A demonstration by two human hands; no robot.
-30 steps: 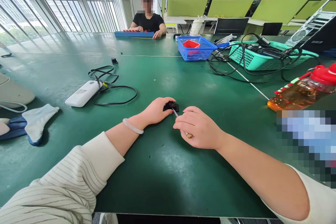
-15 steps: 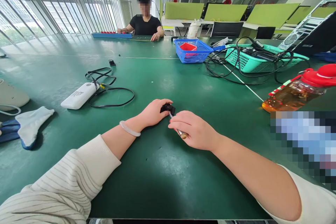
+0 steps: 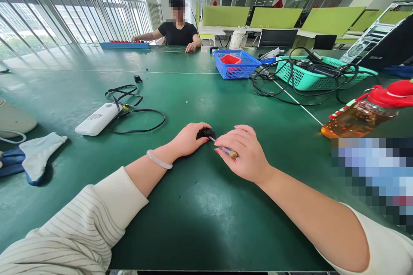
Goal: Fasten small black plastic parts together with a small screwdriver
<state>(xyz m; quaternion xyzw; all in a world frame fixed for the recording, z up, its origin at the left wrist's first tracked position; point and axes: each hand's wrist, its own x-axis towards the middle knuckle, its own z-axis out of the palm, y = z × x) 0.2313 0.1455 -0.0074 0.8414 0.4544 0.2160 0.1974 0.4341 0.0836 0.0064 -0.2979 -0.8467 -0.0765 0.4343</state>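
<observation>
On the green table [image 3: 193, 206], my left hand [image 3: 189, 139] grips a small black part [image 3: 206, 133] between thumb and fingers, a white bracelet on the wrist. Just right of it, my right hand [image 3: 243, 152] is closed round the handle of a small screwdriver [image 3: 228, 151]. The screwdriver's thin shaft points left and its tip meets the black part; the exact point of contact is too small to make out.
A white power bank [image 3: 98, 119] with a looped black cable lies at left, near a white-and-blue glove [image 3: 41, 150]. Farther off are a blue basket [image 3: 237, 66], a teal basket [image 3: 297, 78] with cables, and a person [image 3: 179, 30]. A bottle [image 3: 361, 116] lies at right.
The screwdriver handle has swung to the right, and the fingers of my right hand have shifted and lifted around it. Across the table, the person's blue tray has moved left.
</observation>
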